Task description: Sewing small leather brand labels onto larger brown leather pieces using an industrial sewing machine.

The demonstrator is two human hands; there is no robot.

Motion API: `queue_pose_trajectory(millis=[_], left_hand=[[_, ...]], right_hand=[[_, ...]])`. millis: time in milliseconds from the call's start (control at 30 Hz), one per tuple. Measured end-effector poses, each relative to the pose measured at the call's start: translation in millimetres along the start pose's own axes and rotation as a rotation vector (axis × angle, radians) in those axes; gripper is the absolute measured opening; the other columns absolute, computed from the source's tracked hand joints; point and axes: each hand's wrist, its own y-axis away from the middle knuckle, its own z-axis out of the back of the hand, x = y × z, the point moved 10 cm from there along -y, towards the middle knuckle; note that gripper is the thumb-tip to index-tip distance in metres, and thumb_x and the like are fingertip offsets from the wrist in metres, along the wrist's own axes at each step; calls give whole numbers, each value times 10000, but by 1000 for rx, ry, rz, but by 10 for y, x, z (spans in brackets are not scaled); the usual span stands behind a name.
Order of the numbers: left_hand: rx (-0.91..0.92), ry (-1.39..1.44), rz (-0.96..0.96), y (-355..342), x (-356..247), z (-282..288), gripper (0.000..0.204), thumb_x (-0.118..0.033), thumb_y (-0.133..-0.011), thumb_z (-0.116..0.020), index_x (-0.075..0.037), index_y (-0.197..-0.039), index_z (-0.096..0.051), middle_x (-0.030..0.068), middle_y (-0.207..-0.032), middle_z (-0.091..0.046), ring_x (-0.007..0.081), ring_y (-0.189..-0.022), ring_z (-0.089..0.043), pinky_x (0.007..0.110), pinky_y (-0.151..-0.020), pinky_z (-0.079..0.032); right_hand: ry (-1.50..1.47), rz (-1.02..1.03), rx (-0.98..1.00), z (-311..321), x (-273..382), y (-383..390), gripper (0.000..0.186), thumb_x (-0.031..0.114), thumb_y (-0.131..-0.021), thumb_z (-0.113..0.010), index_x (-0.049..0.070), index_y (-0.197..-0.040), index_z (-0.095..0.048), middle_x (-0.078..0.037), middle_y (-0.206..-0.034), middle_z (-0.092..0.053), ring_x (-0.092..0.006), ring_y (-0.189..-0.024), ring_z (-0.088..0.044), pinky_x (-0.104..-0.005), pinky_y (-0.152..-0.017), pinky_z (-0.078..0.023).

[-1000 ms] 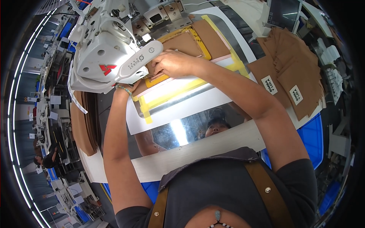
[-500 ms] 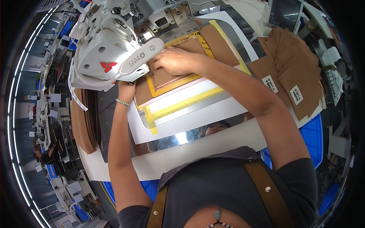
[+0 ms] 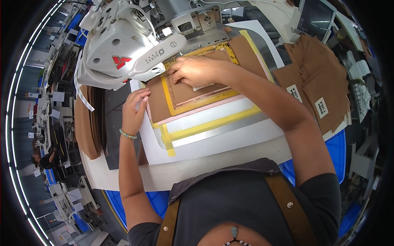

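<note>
A brown panel lies on a metal plate edged with yellow tape. On it sits a yellow template frame, with another brown piece inside. My right hand rests within the frame, fingers curled down close by the sewing machine head. Its fingertips are partly hidden. From beneath this hand shows the edge of a white label. My left hand is open beside the panel's left edge, thumb and fingers apart, holding nothing.
At the right, brown panels with white labels lie fanned out. A stack of brown pieces stands on edge at the left. A screen is at the back right. Blue bins sit below the table edge.
The plate with the frame and panel has slid toward me, away from the machine head. My left hand has drawn back from under the head. The label's edge now shows under my right hand.
</note>
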Motion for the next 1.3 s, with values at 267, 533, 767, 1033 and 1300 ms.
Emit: queue_pose_trajectory(millis=[267, 533, 767, 1033, 1300], left_hand=[[67, 2, -107, -45, -720, -389, 195, -94, -1001, -672, -17, -1163, -748, 144, -1223, -748, 335, -1165, -691, 431, -1017, -527], [180, -382, -275, -189, -940, -937, 524, -257, -1015, -697, -107, -1508, -603, 142, -1613, -526, 381, -1476, -486, 500, -1195, -390], [143, -491, -291, -173, -951, -961, 560, -302, -1007, -708, -122, -1525, -591, 130, -1621, -521, 379, -1455, -501, 488, -1155, -415], [174, -491, -294, -190, -968, -970, 539, -350, -1024, -680, -102, -1497, -609, 147, -1591, -548, 398, -1422, -529, 480, -1135, -433], [166, -505, -272, -183, -905, -983, 544, -360, -1016, -694, -86, -1478, -608, 153, -1580, -551, 402, -1410, -536, 478, -1106, -450]], right_hand=[[169, -71, 80, 130, 169, 366, 248, 108, -976, -654, 78, -1184, -785, -64, -1368, -692, -290, -1288, -604, -418, -1108, -509], [505, -255, -9, 479, -175, 1451, 362, 75, -991, -616, 1, -1339, -684, -112, -1440, -661, -296, -1337, -585, -411, -1102, -508], [621, -164, -224, 414, -72, 1447, 373, 32, -897, -655, 29, -1270, -657, -137, -1455, -636, -257, -1233, -609, -385, -939, -523], [667, -261, -77, 364, -115, 1275, 459, 39, -889, -630, 12, -1346, -659, -104, -1361, -667, -246, -1168, -619, -375, -913, -510], [639, -130, -191, 490, 19, 1268, 416, 69, -836, -718, -5, -1245, -706, -97, -1230, -724, -240, -1168, -647, -389, -867, -517]])
